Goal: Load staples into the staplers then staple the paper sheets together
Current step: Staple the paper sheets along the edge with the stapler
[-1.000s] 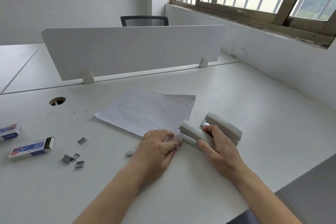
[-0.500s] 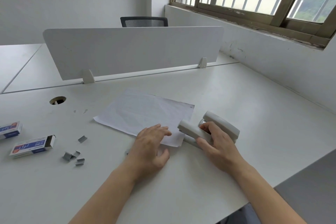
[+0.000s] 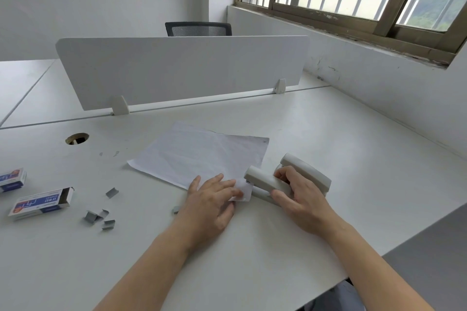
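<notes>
White paper sheets (image 3: 202, 154) lie on the desk, their near right corner inside the mouth of a beige stapler (image 3: 262, 180). My right hand (image 3: 300, 199) grips that stapler, thumb at its base and fingers over its top. A second beige stapler (image 3: 307, 171) lies just behind it, partly hidden by my fingers. My left hand (image 3: 212, 199) rests flat on the paper's near corner, fingers straight and pointing at the stapler's mouth.
Loose staple strips (image 3: 99, 217) lie left of my left arm. An open staple box (image 3: 41, 202) and another box (image 3: 11, 179) sit at the left edge. A cable hole (image 3: 77, 138) and a white divider panel (image 3: 182, 68) stand behind. The desk's edge runs near right.
My left hand drew back from the paper corner, then returned onto it. The corner now sits inside the stapler's mouth. My right hand kept its hold on the stapler.
</notes>
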### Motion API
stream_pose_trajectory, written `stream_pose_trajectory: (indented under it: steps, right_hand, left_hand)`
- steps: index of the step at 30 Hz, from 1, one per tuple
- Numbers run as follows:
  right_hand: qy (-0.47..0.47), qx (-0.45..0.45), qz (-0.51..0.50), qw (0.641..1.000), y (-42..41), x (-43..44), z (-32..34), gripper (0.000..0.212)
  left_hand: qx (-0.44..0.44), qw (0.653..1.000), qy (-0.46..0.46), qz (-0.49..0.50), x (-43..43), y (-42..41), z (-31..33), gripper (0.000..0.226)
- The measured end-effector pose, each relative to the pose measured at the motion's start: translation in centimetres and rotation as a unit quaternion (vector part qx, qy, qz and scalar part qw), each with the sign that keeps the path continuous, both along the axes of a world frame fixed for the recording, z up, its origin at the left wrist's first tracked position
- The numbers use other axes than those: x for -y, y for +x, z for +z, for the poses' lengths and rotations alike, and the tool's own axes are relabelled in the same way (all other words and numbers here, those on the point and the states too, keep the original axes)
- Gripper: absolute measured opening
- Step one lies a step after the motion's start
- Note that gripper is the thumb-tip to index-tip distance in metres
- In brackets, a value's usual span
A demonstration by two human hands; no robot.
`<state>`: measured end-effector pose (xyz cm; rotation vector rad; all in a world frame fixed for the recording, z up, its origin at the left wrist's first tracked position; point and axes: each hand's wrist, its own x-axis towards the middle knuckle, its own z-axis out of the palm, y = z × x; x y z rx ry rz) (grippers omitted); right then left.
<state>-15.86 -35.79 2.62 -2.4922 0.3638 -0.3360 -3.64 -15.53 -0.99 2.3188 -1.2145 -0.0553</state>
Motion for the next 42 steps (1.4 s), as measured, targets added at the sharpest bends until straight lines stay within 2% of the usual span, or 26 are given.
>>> stream_pose_trajectory:
  steps: [2,6,10,12,14,15,17,19,21,26,32,42]
  right_hand:
    - [0.000,-0.002,0.000,1.000,0.0,0.0,0.0,0.010]
    - [-0.006,-0.001,-0.002,1.000,0.0,0.0,0.0,0.010]
    - [-0.026,-0.023,-0.001,0.999,0.2,0.1,0.2,0.010]
    - [-0.026,-0.035,-0.007,0.999,0.2,0.1,0.5,0.020]
    - [0.013,-0.007,-0.027,1.000,0.6,-0.5,1.4,0.038]
    - [0.042,0.024,-0.042,0.998,1.2,-0.9,1.9,0.039]
    - [0.086,0.084,-0.073,0.990,3.0,-1.5,2.9,0.032]
    - [0.087,0.092,-0.091,0.988,5.3,-2.0,3.6,0.030]
    - [0.059,0.055,-0.092,0.992,7.3,-2.3,3.3,0.036]
    - [-0.085,-0.085,-0.085,0.989,9.9,-2.4,1.4,0.047]
    - [-0.152,-0.135,-0.063,0.977,10.0,-2.5,0.7,0.051]
    - [-0.163,-0.152,-0.051,0.974,10.6,-2.1,0.0,0.058]
  left_hand:
    - [-0.002,1.000,-0.012,-0.003,0.0,0.0,0.0,0.040]
    - [0.018,1.000,-0.020,0.002,0.0,0.1,-0.2,0.051]
    - [0.027,0.999,-0.018,0.010,-0.1,0.1,-0.1,0.052]
    - [0.032,0.999,-0.012,0.013,0.0,0.1,0.0,0.054]
    - [0.038,0.999,-0.005,0.016,0.0,0.1,0.0,0.056]
    - [0.043,0.999,-0.005,0.018,0.0,0.1,0.1,0.055]
    - [0.052,0.998,-0.005,0.023,0.0,0.0,0.1,0.052]
    - [0.062,0.998,-0.005,0.030,0.0,-0.1,0.1,0.047]
    - [0.073,0.997,-0.009,0.037,0.0,-0.1,0.0,0.040]
    - [0.087,0.995,-0.013,0.043,0.0,-0.1,-0.1,0.036]
    - [0.085,0.994,-0.044,0.043,-0.1,0.1,-0.2,0.034]
    - [0.045,0.990,-0.092,0.099,-0.4,0.2,0.2,0.016]
